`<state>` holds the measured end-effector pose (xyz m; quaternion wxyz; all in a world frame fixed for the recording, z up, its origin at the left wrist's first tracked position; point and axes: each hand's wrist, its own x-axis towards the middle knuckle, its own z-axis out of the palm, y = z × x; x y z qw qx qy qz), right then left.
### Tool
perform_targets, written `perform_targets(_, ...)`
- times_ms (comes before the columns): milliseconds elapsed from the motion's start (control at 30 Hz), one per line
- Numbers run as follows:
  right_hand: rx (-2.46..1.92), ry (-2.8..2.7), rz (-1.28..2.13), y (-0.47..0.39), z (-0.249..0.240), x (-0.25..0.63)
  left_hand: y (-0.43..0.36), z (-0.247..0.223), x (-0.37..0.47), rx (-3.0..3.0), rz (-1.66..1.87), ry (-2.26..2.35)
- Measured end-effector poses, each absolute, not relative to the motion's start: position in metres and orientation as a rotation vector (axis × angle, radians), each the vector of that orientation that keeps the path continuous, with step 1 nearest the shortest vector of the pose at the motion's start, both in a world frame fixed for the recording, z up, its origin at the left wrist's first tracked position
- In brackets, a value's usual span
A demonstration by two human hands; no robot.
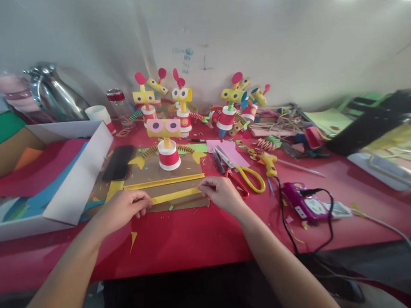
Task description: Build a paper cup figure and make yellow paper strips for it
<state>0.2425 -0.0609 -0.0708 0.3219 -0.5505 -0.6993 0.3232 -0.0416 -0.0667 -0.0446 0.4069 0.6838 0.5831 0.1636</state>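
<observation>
A yellow paper strip is stretched between my two hands, low over a brown cardboard sheet. My left hand pinches its left end, and my right hand pinches the right end. Just behind it, a folded yellow strip lies across the cardboard. Beyond that stands a paper-cup figure with a red band, a yellow tube head with pink eyes and coiled paper arms. Yellow-handled scissors and red-handled pliers lie right of the cardboard.
An open white box of coloured paper sits at left, near a black phone. More cup figures stand at the back. On the right are a yellow glue gun, a purple power socket with cords and a black bottle.
</observation>
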Motion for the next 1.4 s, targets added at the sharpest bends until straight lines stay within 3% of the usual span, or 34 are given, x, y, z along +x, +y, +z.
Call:
perform_targets(233,-1.414,-1.777,0.972,-0.059,-0.073,0.247,-0.085,-0.035,-0.079,1.636,0.456,1.659)
perform_targets(500,-1.163,-1.478,1.436,-0.061,-0.064,0.253,-0.114,-0.050,-0.078,1.116,1.023,1.455)
perform_targets(633,-1.120,-1.263,1.586,-0.063,-0.060,0.252,-0.120,-0.064,-0.070,0.943,1.091,1.432)
perform_targets(1400,-1.147,-1.597,1.467,-0.065,-0.058,0.249,-0.132,-0.078,-0.062,0.946,1.273,1.476)
